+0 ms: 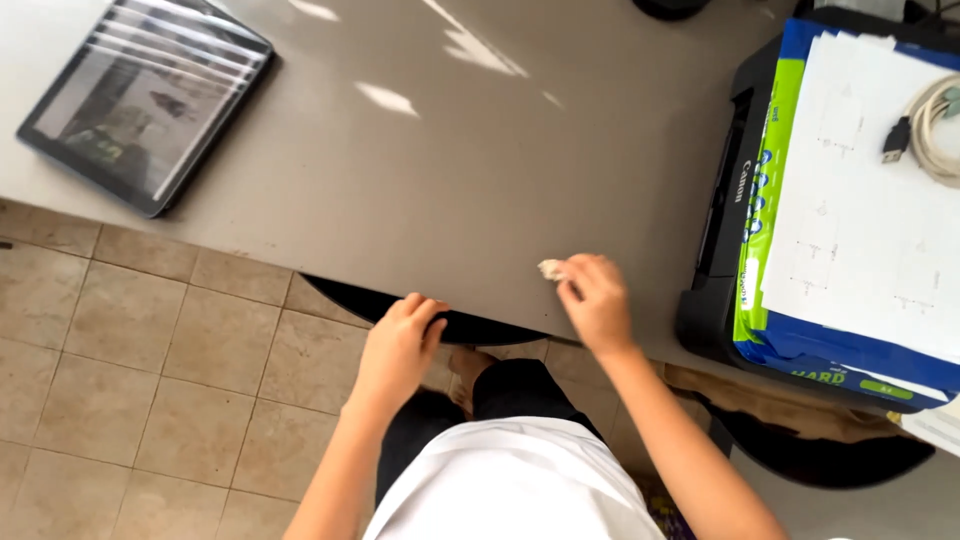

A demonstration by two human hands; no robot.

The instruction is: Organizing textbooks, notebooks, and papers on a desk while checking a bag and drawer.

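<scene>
Using the grey desk (400, 170) as the reference: far left on top of it lies a dark tablet (145, 100), screen up, tilted, close to the near edge. Moving right, the left hand (398, 345) curls over that near edge, fingers hooked on it and gripping nothing else. Just right of it the right hand (597, 300) pinches a small pale crumpled scrap (551, 269) against the desk surface, close to the edge. My guess: that scrap could get flicked onto the tiled floor (130, 350) if it's pushed any nearer. At the desk's right end sits a black printer (715, 240) carrying 1 blue-and-green paper ream (765, 200), white sheets (860, 230) on top, plus a coiled pale cable (935, 125).
</scene>
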